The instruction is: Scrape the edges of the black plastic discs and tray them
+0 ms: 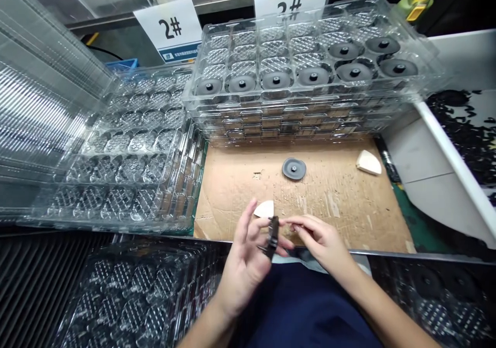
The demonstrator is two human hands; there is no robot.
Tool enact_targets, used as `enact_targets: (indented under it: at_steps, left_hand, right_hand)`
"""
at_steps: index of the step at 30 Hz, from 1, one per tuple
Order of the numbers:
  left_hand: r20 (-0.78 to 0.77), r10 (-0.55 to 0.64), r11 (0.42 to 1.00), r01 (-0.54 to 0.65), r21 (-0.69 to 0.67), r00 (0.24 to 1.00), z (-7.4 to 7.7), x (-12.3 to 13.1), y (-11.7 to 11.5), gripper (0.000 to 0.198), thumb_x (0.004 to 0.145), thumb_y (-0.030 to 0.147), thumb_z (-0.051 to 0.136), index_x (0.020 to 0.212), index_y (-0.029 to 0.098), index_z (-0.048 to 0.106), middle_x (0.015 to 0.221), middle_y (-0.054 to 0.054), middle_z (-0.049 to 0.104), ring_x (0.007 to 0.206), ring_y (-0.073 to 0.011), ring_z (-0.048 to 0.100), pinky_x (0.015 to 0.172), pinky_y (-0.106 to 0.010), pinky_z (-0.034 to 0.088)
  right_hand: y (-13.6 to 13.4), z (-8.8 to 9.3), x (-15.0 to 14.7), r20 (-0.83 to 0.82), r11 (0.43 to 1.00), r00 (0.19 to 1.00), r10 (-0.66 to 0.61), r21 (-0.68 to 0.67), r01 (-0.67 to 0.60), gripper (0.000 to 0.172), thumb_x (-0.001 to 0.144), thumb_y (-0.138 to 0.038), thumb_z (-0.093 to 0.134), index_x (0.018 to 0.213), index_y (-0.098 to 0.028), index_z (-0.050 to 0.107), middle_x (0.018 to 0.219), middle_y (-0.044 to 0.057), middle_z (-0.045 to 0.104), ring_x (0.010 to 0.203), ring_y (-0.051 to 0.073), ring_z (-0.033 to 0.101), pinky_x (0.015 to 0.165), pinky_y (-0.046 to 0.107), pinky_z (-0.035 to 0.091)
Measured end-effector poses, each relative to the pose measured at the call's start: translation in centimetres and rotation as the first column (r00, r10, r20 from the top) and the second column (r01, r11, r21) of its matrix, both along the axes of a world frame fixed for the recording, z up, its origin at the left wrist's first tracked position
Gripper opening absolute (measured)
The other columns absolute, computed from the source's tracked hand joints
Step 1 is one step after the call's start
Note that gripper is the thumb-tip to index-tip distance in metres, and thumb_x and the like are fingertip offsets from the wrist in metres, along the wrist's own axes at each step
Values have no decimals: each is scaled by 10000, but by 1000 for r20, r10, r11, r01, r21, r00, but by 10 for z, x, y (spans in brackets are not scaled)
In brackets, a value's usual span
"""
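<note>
The left hand stands raised, fingers spread, beside a small dark plastic part at six o'clock on the cardboard; the right hand reaches across, fingertips pinching it (whether the left grips too, I cannot tell).

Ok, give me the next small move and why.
I'd probably carry the small dark part, held between left hand and right hand, to the grey disc on the cardboard: it lies loose, while similar discs sit in tray pockets.
</note>
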State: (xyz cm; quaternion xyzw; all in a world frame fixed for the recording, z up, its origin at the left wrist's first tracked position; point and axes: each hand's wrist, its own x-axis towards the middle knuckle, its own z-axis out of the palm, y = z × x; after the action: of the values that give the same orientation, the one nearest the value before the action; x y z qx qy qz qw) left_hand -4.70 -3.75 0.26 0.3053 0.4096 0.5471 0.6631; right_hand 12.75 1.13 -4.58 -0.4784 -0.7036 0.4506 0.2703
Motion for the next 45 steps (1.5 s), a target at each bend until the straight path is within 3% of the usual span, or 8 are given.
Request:
enact_targets:
  at_steps: [3, 8, 18, 22, 29, 33, 38, 45]
  left_hand:
    - [-522, 100, 955, 65, 288, 847, -8, 1, -3, 960, 750, 150, 688, 1418, 442, 63, 1249, -54, 539, 1170, -231, 527, 1013, -419, 412]
    - [-676, 250, 843, 187, 504, 693, -16, -1, -2, 1044, 725, 138, 694, 1449, 248, -50, 1204, -138, 550, 1125, -239, 553, 977, -454, 462]
    - [-757, 157, 893, 237, 383, 634, -8, 0, -8, 893, 735, 336, 703, 1434, 271, 151, 1209, -104, 585, 1108, -213, 578, 963, -361, 470]
    - [-802, -3, 938, 280, 204, 597, -1, -2, -16, 690, 666, 397, 740, 1280, 222, 479, 1170, -86, 655, 1062, -210, 605, 953, -319, 461]
    - [-826, -67, 998, 37, -55, 560, -2, -12, -62, 175, 762, 320, 662, 703, 168, 727, 680, 5, 743, 639, -131, 676, 610, -187, 514]
    - [-940, -43, 954, -265, -139, 338, -8, -64, -102, 213, 781, 340, 641, 666, 171, 699, 619, 15, 699, 603, -149, 644, 573, -234, 502]
    - [-996, -66, 804, -594, -16, -63, -37, -159, -145, 238, 830, 341, 589, 974, 156, 630, 1153, -87, 619, 1102, -243, 551, 960, -502, 421]
    - [-979, -95, 795, -606, 34, -180, -99, -188, -166, 296, 841, 315, 579, 1095, 163, 584, 1236, -94, 564, 1128, -259, 534, 944, -515, 440]
  right_hand:
    - [-9, -3, 3, 10, 996, 996, -88, -1, 88, 262, 906, -203, 454, 1103, -190, 626, 930, 72, 681, 791, 172, 652, 621, 266, 529]
    - [-17, 17, 11, -46, 989, 991, -128, 62, 131, 283, 895, -199, 483, 1149, -248, 598, 893, 35, 655, 746, 144, 620, 587, 221, 495]
    - [-21, 39, 7, -431, 981, 899, -70, -193, -16, 171, 780, -256, 689, 941, -310, 704, 789, -3, 632, 666, 113, 547, 614, 211, 457]
    - [-24, 27, 3, -481, 830, 817, -317, -558, -6, 219, 602, -369, 818, 687, -218, 685, 632, -13, 563, 588, 106, 496, 544, 201, 416]
    - [-46, 29, -20, -366, 554, 843, -394, -827, -100, 370, 506, -455, 848, 741, -225, 679, 625, -27, 532, 584, 79, 435, 525, 155, 352]
    - [-47, 29, -24, -332, 579, 871, -362, -812, -69, 376, 494, -479, 846, 708, -216, 685, 603, -29, 519, 578, 75, 424, 505, 145, 336]
    - [-41, 24, -17, -343, 600, 851, -398, -799, -42, 357, 518, -460, 839, 722, -209, 688, 601, -35, 503, 556, 59, 392, 538, 137, 381]
    - [-46, 22, -16, -353, 628, 842, -409, -778, -20, 359, 548, -480, 820, 719, -194, 685, 559, -42, 458, 535, 57, 351, 495, 134, 331]
